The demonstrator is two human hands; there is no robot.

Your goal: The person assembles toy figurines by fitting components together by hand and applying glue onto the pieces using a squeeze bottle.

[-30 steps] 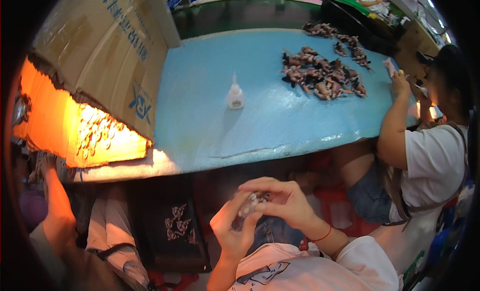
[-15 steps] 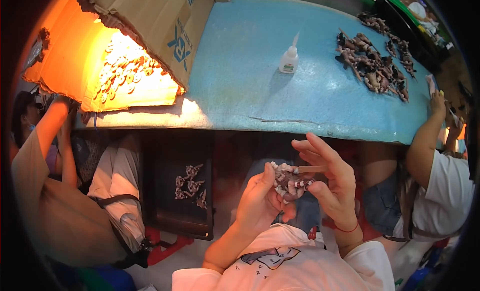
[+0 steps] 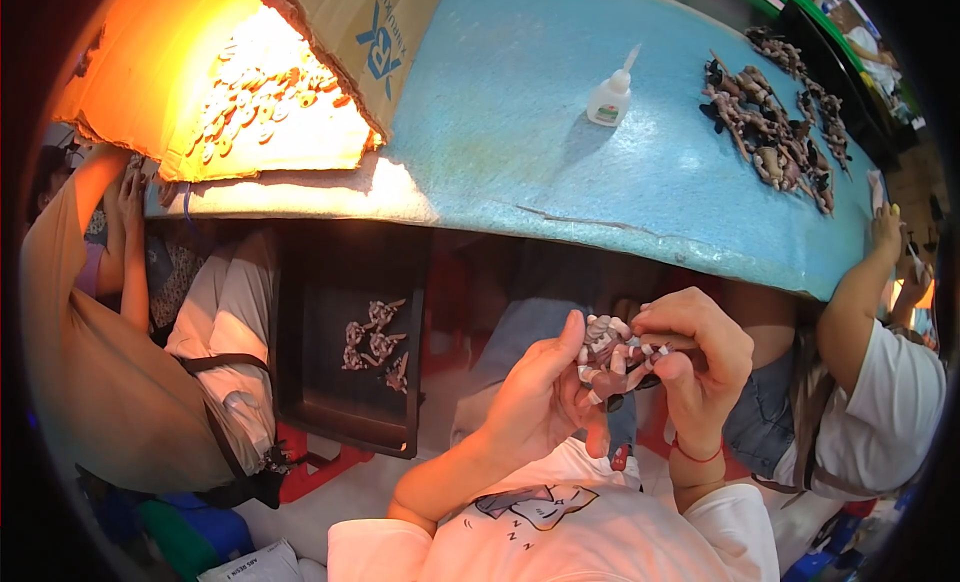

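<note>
Between my two hands, over my lap, is a small painted figurine [image 3: 610, 360] in brown, grey and pinkish tones with banded limbs. My left hand [image 3: 540, 397] is closed round its left side, thumb pointing up along it. On the other side my right hand [image 3: 705, 362] pinches the figurine, fingers curled over the top and thumb underneath. Part of the figurine is hidden by my fingers. Several similar figurines [image 3: 375, 337] lie in a black tray [image 3: 345, 427] to the left of my hands.
Ahead, a blue tabletop [image 3: 500, 112] carries a white squeeze bottle [image 3: 610, 102] with a pointed nozzle. A pile of figurine parts [image 3: 775, 132] lies at the far right. At left stands a lit cardboard box [image 3: 345, 27] containing small round pieces [image 3: 255, 102]. People sit on both sides.
My right hand's raised fingers have curled down onto the figurine, covering the brown stick-like part that stuck out. Both hands and the figurine are slightly further right in view; the view has shifted.
</note>
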